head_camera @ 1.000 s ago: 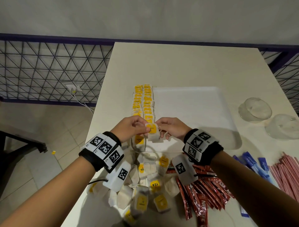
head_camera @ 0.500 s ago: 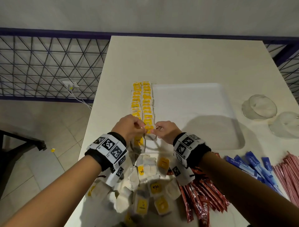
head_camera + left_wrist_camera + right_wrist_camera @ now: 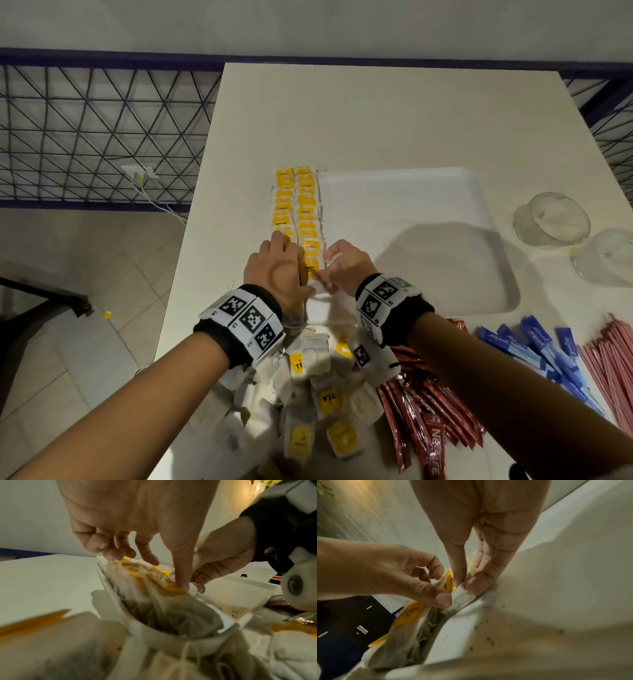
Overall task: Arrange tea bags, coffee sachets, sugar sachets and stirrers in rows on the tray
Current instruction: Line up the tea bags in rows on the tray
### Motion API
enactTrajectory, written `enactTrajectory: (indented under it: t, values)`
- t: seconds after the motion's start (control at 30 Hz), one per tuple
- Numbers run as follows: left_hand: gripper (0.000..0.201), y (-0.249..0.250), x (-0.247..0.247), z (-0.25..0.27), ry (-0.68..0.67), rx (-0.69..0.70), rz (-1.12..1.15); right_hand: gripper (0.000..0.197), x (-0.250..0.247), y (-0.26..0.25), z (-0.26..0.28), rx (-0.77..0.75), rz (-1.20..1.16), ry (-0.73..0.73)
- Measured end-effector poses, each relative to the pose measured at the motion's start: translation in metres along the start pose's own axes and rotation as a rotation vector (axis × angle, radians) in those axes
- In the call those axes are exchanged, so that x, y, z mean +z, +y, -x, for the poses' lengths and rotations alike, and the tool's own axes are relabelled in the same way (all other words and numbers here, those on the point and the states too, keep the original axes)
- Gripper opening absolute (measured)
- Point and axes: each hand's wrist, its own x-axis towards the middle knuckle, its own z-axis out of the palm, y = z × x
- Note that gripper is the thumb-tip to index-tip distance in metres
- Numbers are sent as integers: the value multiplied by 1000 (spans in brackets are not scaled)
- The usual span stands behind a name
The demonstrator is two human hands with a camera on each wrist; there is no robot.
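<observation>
While both hands work the near end of the tray (image 3: 479,260), the left hand (image 3: 274,270) has its thumb down on the nearest tea bag (image 3: 313,263) at the end of the right-hand row, other fingers loosely spread over the bags behind it. Right hand (image 3: 346,267) pinches that same bag's edge between thumb and fingers, as the right wrist view shows. 2 rows of yellow-tagged tea bags (image 3: 296,205) run along the tray's left side, overlapping; the rest of the tray floor is bare white with a few dark specks in the wrist views. Loose tea bags (image 3: 322,404) sit in a heap on the table (image 3: 376,113) just in front of the tray, under the wrists. Red coffee sachets (image 3: 424,418) lie to the right of that heap, then blue sugar sachets (image 3: 534,346), then pink stirrers (image 3: 613,363) at the far right edge. 2 clear glass pieces (image 3: 551,219) sit on the table right of the tray.
</observation>
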Motion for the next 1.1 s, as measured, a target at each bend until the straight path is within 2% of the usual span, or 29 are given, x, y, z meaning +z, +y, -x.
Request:
enactTrajectory:
  t: [0.13, 0.3, 0.53, 0.73, 0.87, 0.93, 1.0, 1.07, 1.1]
  values:
    - [52, -1, -1, 0, 12, 1, -2, 23, -2, -4, -4, 46, 17, -52]
    - [54, 1, -1, -3, 29, 32, -74, 23, -4, -9, -7, 6, 150, -60]
    - [55, 4, -2, -6, 41, 30, -110, 25, -7, -6, -6, 1, 0, -38]
    - [58, 7, -4, -5, 30, 7, -103, 19, -10, -4, 4, -80, 0, -20]
    - [53, 2, -13, 10, 28, 49, -29, 18, -20, -3, 22, -91, 50, -25]
    - [40, -6, -20, 23, 24, 68, 94, 17, -22, 2, 36, -146, 73, -107]
    - [30, -18, -22, 38, -21, 87, 188, 14, -19, 9, 53, -267, 179, -201]
    - [31, -33, -19, 55, -89, 90, 163, 7, -11, 18, 67, -429, 401, -270]
    - [35, -39, -16, 63, -132, 87, 127, 12, -6, 22, 71, -501, 514, -311]
